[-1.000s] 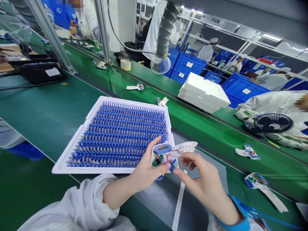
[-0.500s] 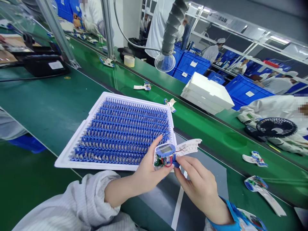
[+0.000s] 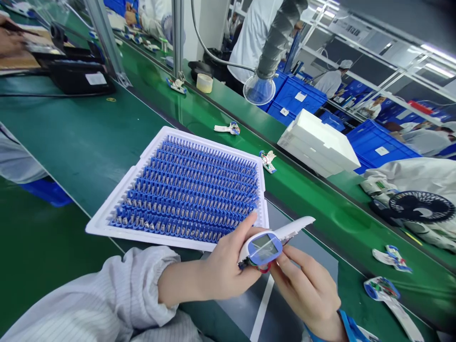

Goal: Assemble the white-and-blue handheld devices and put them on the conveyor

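Note:
A partly assembled infrared thermometer (image 3: 264, 248), with a grey display in a blue frame and a white handle shell, is between my hands. My left hand (image 3: 228, 263) grips its head from the left, thumb below and fingers at the upper side. My right hand (image 3: 308, 285) pinches at its lower right, near a red wire; the fingertips are partly hidden behind the thermometer. Just beyond my left hand lies a white tray (image 3: 107, 229) filled with rows of small blue parts with metal pieces (image 3: 192, 190).
On the green conveyor belt (image 3: 313, 204) lie several open thermometer halves (image 3: 383, 289). White foam boxes (image 3: 318, 142) stand across it, near a black fan (image 3: 422, 206). A duct with a clear funnel (image 3: 259, 90) hangs above. Co-workers sit beyond.
The thermometer has turned, so its display now faces me and its open inside is mostly hidden. My hands have shifted slightly right and down in view. The camera view has shifted too.

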The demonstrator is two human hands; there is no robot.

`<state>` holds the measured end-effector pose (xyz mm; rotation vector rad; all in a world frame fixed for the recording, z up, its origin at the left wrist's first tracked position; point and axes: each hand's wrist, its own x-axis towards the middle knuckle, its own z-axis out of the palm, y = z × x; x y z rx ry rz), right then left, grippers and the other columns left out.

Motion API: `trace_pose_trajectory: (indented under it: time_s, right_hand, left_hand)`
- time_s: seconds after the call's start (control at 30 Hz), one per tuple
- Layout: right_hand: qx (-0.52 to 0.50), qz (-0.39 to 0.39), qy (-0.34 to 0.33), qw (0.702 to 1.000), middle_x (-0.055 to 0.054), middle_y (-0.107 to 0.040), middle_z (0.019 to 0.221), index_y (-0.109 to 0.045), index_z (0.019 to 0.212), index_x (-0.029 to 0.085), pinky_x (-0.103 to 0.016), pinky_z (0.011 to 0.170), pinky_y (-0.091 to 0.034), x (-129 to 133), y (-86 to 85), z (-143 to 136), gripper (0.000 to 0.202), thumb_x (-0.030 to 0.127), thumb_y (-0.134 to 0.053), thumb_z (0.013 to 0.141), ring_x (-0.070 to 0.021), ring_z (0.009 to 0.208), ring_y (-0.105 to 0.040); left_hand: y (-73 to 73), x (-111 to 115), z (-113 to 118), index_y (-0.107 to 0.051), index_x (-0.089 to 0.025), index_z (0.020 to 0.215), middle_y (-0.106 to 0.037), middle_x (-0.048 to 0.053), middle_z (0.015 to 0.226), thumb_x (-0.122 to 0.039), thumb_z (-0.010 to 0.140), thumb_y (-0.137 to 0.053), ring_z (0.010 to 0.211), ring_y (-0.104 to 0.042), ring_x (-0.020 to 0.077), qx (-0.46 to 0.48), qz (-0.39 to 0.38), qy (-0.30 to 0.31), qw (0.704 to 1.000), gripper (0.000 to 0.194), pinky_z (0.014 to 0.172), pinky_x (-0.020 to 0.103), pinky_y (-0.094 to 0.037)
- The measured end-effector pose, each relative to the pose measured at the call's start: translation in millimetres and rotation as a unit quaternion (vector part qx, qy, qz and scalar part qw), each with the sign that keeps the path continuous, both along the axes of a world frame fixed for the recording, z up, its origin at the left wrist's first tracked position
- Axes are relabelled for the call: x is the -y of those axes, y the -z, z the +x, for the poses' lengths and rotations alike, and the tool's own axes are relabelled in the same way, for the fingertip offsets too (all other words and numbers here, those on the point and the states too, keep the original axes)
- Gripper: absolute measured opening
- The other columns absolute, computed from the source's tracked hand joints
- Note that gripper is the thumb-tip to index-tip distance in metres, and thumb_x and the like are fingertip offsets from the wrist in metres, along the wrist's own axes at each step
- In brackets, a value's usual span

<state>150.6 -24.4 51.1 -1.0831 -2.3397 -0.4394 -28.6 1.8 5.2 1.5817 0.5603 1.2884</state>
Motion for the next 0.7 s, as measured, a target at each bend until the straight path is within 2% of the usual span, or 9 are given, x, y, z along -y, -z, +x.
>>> trace_pose_trajectory:
  time_s: [0.07, 0.23, 0.37, 0.5, 0.57, 0.7]
  right_hand:
    - [-0.001, -0.005, -0.004, 1.0, -0.008, -0.068, 0.089, -0.061, 0.101, 0.02, -0.025, 0.056, -0.051, 0, -2.2, -2, 0.025, 0.004, -0.062, 0.081, -0.0172, 0.074, -0.066]
    - [-0.003, 0.003, -0.031, 1.0, -0.007, -0.067, 0.087, -0.062, 0.095, 0.02, -0.024, 0.06, -0.054, -4, -4.5, -3, 0.017, 0.007, -0.058, 0.084, -0.0172, 0.079, -0.066]
    - [-0.014, 0.004, -0.051, 0.999, -0.008, -0.065, 0.09, -0.063, 0.092, 0.02, -0.027, 0.066, -0.055, -7, -2.1, 1, 0.017, 0.007, -0.058, 0.082, -0.0199, 0.085, -0.065]
    - [-0.007, 0.01, -0.048, 0.999, -0.008, -0.063, 0.091, -0.062, 0.091, 0.021, -0.028, 0.063, -0.054, -7, 2.1, 4, 0.017, 0.008, -0.056, 0.081, -0.021, 0.081, -0.065]
    - [-0.001, 0.008, -0.049, 0.999, -0.009, -0.061, 0.091, -0.061, 0.09, 0.02, -0.028, 0.062, -0.054, -7, 4.0, 5, 0.015, 0.009, -0.055, 0.082, -0.0212, 0.08, -0.064]
    - [0.008, 0.004, -0.053, 0.999, -0.009, -0.058, 0.089, -0.059, 0.091, 0.019, -0.027, 0.059, -0.052, -7, 7.0, 5, 0.017, 0.007, -0.053, 0.08, -0.0201, 0.077, -0.062]
  left_hand:
    - [0.2, -1, 0, -0.006, -0.031, 0.143, -0.056, 0.009, 0.125, -0.007, 0.081, -0.055, 0.115, -0.056, 0.0226, -0.005, 0.049, -0.029, 0.998, 0.083, 0.099, 0.035, -0.043]
    - [0.4, -3, -2, 0.001, -0.025, 0.145, -0.056, 0.014, 0.126, -0.009, 0.082, -0.056, 0.115, -0.055, 0.0225, -0.04, 0.134, -0.073, 0.987, 0.086, 0.098, 0.035, -0.043]
    - [0.6, -2, -4, 0.002, -0.023, 0.145, -0.055, 0.014, 0.128, -0.009, 0.082, -0.055, 0.115, -0.056, 0.0224, -0.046, 0.164, -0.08, 0.982, 0.086, 0.097, 0.034, -0.043]
    - [1.7, 0, -4, 0.001, -0.026, 0.145, -0.053, 0.011, 0.132, -0.006, 0.08, -0.057, 0.115, -0.056, 0.0221, -0.045, 0.164, -0.08, 0.982, 0.09, 0.098, 0.034, -0.042]
    - [2.2, 0, -5, -0.005, -0.025, 0.145, -0.053, 0.011, 0.133, -0.006, 0.08, -0.057, 0.115, -0.055, 0.0224, -0.039, 0.157, -0.077, 0.984, 0.086, 0.099, 0.035, -0.041]
    - [2.3, -1, -7, -0.029, -0.02, 0.139, -0.061, 0.014, 0.122, -0.009, 0.081, -0.057, 0.106, -0.059, 0.0221, -0.044, 0.145, -0.083, 0.985, 0.066, 0.092, 0.034, -0.045]
